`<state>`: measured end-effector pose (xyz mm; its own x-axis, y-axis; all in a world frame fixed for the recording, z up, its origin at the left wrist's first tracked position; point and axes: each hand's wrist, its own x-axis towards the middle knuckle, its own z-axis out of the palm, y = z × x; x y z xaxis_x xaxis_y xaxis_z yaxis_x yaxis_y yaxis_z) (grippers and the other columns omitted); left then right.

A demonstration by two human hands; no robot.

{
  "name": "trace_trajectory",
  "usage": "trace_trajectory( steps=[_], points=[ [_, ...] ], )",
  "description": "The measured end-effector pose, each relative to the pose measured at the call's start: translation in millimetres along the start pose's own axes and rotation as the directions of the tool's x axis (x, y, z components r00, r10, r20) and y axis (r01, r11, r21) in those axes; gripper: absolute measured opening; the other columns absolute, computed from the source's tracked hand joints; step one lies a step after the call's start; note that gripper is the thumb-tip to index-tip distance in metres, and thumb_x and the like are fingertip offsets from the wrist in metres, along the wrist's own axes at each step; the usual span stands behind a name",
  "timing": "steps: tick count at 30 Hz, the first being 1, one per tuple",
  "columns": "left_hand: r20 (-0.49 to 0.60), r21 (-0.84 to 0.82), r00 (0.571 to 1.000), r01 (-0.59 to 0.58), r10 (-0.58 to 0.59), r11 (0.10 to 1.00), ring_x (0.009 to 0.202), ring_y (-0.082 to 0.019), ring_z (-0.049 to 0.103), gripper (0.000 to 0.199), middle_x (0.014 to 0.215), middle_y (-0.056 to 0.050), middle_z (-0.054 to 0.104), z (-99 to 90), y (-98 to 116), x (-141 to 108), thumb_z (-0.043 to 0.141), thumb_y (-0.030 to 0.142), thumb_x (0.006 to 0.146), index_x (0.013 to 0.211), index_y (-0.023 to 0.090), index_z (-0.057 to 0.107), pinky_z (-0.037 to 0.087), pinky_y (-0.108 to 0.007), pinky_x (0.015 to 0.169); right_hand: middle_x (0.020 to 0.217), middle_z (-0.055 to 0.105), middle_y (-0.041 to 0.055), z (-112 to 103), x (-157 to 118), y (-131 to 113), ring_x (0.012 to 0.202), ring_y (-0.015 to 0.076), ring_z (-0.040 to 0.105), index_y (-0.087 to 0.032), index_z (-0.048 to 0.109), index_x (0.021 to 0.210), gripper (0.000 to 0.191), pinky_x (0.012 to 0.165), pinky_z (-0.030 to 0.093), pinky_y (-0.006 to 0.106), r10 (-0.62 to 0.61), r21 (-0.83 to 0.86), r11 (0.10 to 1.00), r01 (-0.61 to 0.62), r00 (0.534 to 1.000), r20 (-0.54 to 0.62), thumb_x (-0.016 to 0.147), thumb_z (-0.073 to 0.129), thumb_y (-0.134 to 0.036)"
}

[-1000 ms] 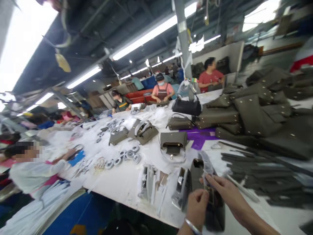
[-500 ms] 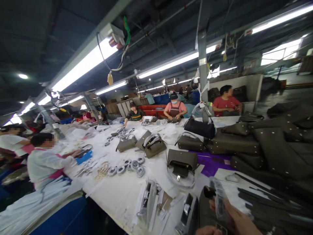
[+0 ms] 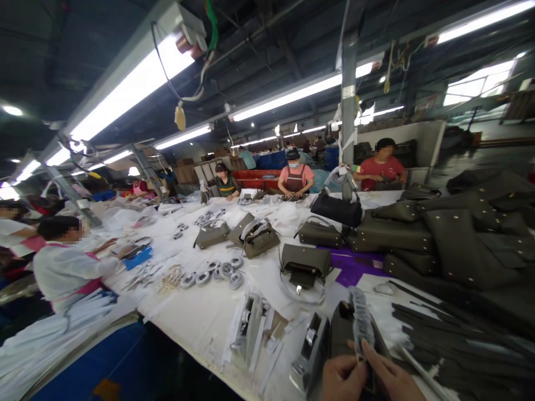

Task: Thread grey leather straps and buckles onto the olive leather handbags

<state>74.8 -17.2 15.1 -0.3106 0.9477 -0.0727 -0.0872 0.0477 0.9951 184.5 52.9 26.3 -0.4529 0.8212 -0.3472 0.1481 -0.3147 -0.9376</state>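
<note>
At the lower right, my left hand (image 3: 343,379) and my right hand (image 3: 387,372) meet at the near end of a plastic-wrapped handle (image 3: 361,317). Fingers of both hands are pinched on it. The handle lies over a dark olive bag (image 3: 341,323), which stands on the white table (image 3: 184,328) beneath my hands. Left of that bag are a grey metal-and-plastic device (image 3: 309,353) and a second similar one (image 3: 249,328). Farther back, an olive bag with its flap up (image 3: 305,262) has a wrapped strap looped around its front.
Olive bag pieces (image 3: 455,239) are heaped at the right, above dark strips (image 3: 455,340). Wrapped rolls (image 3: 227,270) lie mid-table. A person in white (image 3: 62,267) works at the left; others sit across the table. A metal post (image 3: 348,122) rises behind.
My hands have come together at the handle's near end; my right hand was higher on it. The view has shifted slightly, and the person in white has lifted a hand.
</note>
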Motion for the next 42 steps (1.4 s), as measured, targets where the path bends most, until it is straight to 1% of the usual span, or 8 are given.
trace_trajectory(
  steps=[4, 7, 11, 17, 26, 32, 37, 42],
  points=[
    [-0.036, 0.044, 0.998, -0.054, 0.056, 0.998, 0.08, -0.019, 0.061, 0.035, 0.082, -0.007, 0.069, -4.8, 18, -7, 0.054, 0.044, 0.082, 0.083, 0.013, 0.071, 0.049, -0.031, 0.078, 0.117, 0.065, 0.0076, 16, -30, -15, 0.117, 0.0271, 0.053, -0.02, 0.068, 0.105, 0.047, 0.107, 0.034, 0.041, -0.118, -0.011, 0.993, 0.117, 0.993, -0.015, 0.078, 0.055, -0.056],
    [-0.063, 0.068, 0.995, -0.068, 0.072, 0.995, 0.084, -0.016, 0.063, 0.028, 0.092, -0.007, 0.068, -8.2, 19, 0, 0.063, 0.033, 0.077, 0.098, 0.015, 0.063, 0.05, -0.03, 0.081, 0.122, 0.061, 0.0077, 21, -35, -22, 0.112, 0.0262, 0.056, -0.021, 0.06, 0.117, 0.051, 0.106, 0.035, 0.044, -0.182, 0.028, 0.983, 0.181, 0.983, 0.023, 0.076, 0.061, -0.051],
    [-0.076, 0.147, 0.991, -0.096, 0.108, 0.985, 0.079, -0.014, 0.064, 0.038, 0.088, -0.005, 0.064, -10.9, 16, 4, 0.067, 0.03, 0.075, 0.108, 0.017, 0.053, 0.053, -0.027, 0.075, 0.123, 0.061, 0.0051, 14, -34, -9, 0.112, 0.0234, 0.057, -0.024, 0.054, 0.124, 0.052, 0.104, 0.037, 0.042, -0.189, 0.13, 0.976, 0.174, 0.975, 0.114, 0.078, 0.062, -0.046],
    [-0.043, 0.349, 0.969, -0.215, 0.245, 0.912, 0.081, -0.015, 0.064, 0.026, 0.093, -0.006, 0.064, -20.1, 28, -1, 0.063, 0.033, 0.079, 0.101, 0.018, 0.059, 0.055, -0.027, 0.074, 0.11, 0.068, 0.0031, 5, -36, 13, 0.107, 0.0254, 0.058, -0.021, 0.063, 0.114, 0.043, 0.098, 0.042, 0.041, -0.218, 0.037, 0.976, 0.216, 0.946, 0.238, 0.079, 0.059, -0.045],
    [0.223, 0.67, 0.885, -0.443, 0.408, 0.595, 0.089, -0.015, 0.062, 0.017, 0.095, -0.005, 0.067, -33.0, 44, 11, 0.055, 0.025, 0.086, 0.099, 0.022, 0.066, 0.052, -0.03, 0.082, 0.1, 0.07, 0.0021, 3, -35, 16, 0.095, 0.0256, 0.062, -0.021, 0.066, 0.111, 0.038, 0.088, 0.048, 0.038, -0.257, -0.125, 0.953, 0.277, 0.954, 0.152, 0.083, 0.051, -0.042],
    [0.382, 0.747, 0.861, -0.501, 0.335, 0.436, 0.091, -0.015, 0.061, 0.019, 0.095, -0.006, 0.065, -31.8, 56, 20, 0.048, 0.026, 0.089, 0.096, 0.02, 0.065, 0.05, -0.027, 0.084, 0.089, 0.07, 0.0003, 6, -40, 17, 0.092, 0.0238, 0.062, -0.021, 0.066, 0.11, 0.036, 0.088, 0.048, 0.036, -0.257, -0.089, 0.959, 0.269, 0.958, 0.125, 0.084, 0.049, -0.04],
    [0.502, 0.754, 0.821, -0.57, 0.274, 0.327, 0.091, -0.016, 0.061, 0.019, 0.096, -0.008, 0.064, -35.1, 57, 22, 0.048, 0.026, 0.089, 0.098, 0.02, 0.064, 0.049, -0.026, 0.081, 0.09, 0.07, 0.0009, 11, -40, 18, 0.084, 0.022, 0.062, -0.02, 0.066, 0.108, 0.036, 0.08, 0.049, 0.034, -0.24, -0.091, 0.967, 0.239, 0.971, -0.008, 0.085, 0.049, -0.042],
    [0.615, 0.704, 0.77, -0.634, 0.172, 0.321, 0.09, -0.016, 0.062, 0.019, 0.095, -0.006, 0.066, -48.8, 45, 22, 0.047, 0.026, 0.089, 0.096, 0.021, 0.064, 0.048, -0.025, 0.08, 0.083, 0.069, -0.001, 17, -34, 25, 0.077, 0.0189, 0.063, -0.02, 0.043, 0.135, 0.055, 0.076, 0.051, 0.033, -0.201, -0.03, 0.98, 0.199, 0.97, -0.136, 0.084, 0.051, -0.039]
  ],
)
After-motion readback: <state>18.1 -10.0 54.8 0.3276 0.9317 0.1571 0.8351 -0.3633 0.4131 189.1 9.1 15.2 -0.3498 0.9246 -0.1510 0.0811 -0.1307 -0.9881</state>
